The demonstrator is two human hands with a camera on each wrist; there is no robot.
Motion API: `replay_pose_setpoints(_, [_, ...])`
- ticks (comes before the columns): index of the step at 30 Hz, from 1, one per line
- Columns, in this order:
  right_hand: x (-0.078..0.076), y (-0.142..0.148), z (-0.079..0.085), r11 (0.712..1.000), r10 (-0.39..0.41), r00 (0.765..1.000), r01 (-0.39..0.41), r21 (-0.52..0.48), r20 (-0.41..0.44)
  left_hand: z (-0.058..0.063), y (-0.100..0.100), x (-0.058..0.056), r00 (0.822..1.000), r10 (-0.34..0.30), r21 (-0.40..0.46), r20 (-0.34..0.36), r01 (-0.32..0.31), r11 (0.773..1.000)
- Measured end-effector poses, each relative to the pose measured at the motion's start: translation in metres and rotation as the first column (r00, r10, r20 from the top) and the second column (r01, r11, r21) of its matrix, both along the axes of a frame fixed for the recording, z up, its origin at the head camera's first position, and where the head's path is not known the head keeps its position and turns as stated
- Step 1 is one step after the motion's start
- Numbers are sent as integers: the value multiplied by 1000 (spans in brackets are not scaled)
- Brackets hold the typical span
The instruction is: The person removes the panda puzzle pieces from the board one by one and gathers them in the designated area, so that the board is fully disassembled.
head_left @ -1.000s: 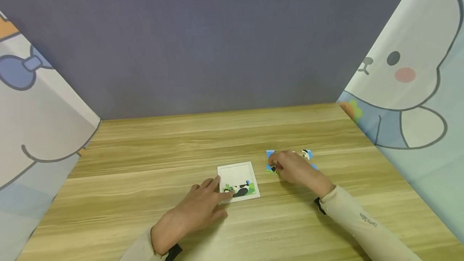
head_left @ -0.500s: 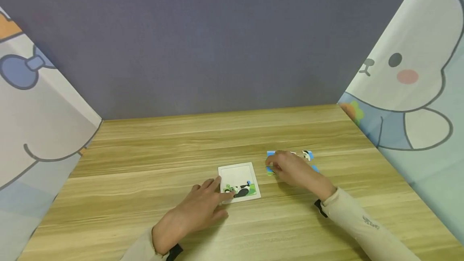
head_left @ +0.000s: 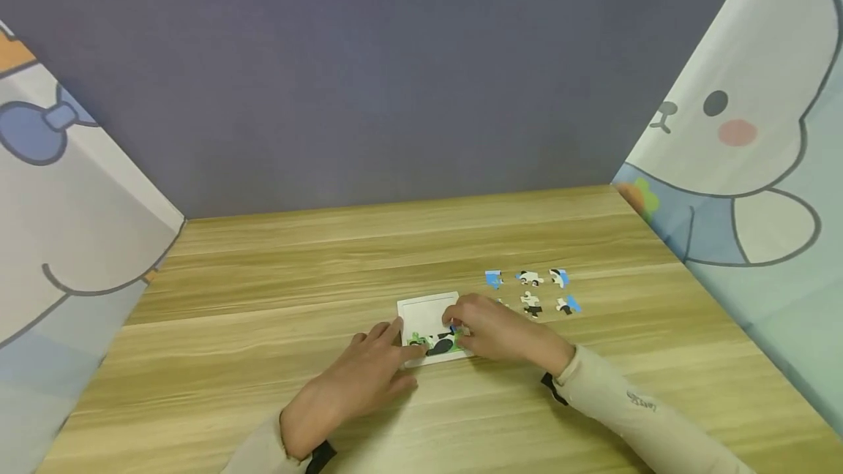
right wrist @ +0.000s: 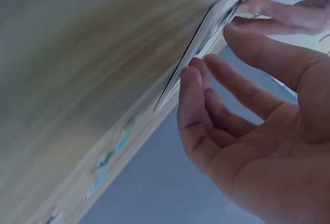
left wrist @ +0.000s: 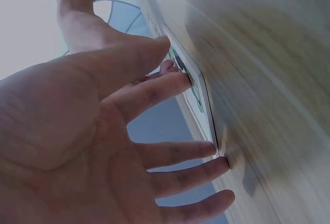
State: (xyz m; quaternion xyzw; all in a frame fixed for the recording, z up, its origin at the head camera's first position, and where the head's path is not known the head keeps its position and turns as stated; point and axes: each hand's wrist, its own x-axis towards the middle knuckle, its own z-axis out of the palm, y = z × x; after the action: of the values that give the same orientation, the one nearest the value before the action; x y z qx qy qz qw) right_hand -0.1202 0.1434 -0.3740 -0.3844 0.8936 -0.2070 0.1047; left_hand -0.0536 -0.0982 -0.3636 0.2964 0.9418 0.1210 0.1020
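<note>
A white square puzzle tray [head_left: 424,310] lies on the table with a row of panda puzzle pieces [head_left: 440,345], green and black-and-white, along its near side. My left hand [head_left: 358,371] rests at the tray's left side, fingers spread and straight, index fingertip over the pieces. In the left wrist view, the left fingertips [left wrist: 206,149] reach the tray's edge. My right hand [head_left: 500,331] is over the tray's right side, thumb and fingers bent toward a blue and green spot. In the right wrist view thumb and index fingertips stand apart; I cannot tell whether a piece is between them.
Several loose puzzle pieces lie right of the tray, among them a blue one [head_left: 494,279], a panda-face one [head_left: 529,279] and a white-and-black one [head_left: 530,303]. A grey panel [head_left: 395,79] rises behind the wooden table [head_left: 296,262], with cartoon-printed walls [head_left: 737,93] at both sides.
My right hand has moved left from the loose pieces to the tray's right side, uncovering several pieces. My left hand stays at the tray.
</note>
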Motion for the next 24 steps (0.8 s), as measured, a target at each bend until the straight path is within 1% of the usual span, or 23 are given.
replay_pose_setpoints(4, [5, -3, -2, 999, -35, 999, 35, 21, 15, -3, 3, 1, 997, -26, -30, -75, 23, 999])
replay_pose_setpoints(8, [8, -5, -2, 999, -45, 998, 45, 17, 34, -7, 6, 4, 985, -51, -77, -168, 38, 996])
replay_pose_setpoints(10, [8, -6, -2, 999, -51, 998, 50, 23, 39, -8, 8, 6, 979, -62, -80, -193, 47, 996])
replay_pose_setpoints(13, [8, -8, -1, 998, -56, 998, 55, 33, 41, -9, 10, 9, 978, -72, -77, -197, 57, 995])
replay_pose_setpoints(18, [7, -7, 0, 997, -54, 998, 52, 50, 41, -9, 10, 11, 985, -59, -57, -165, 50, 997])
replay_pose_setpoints(24, [9, -5, 0, 997, -60, 996, 58, 43, 58, -9, 11, 11, 989, -49, -79, -141, 38, 996])
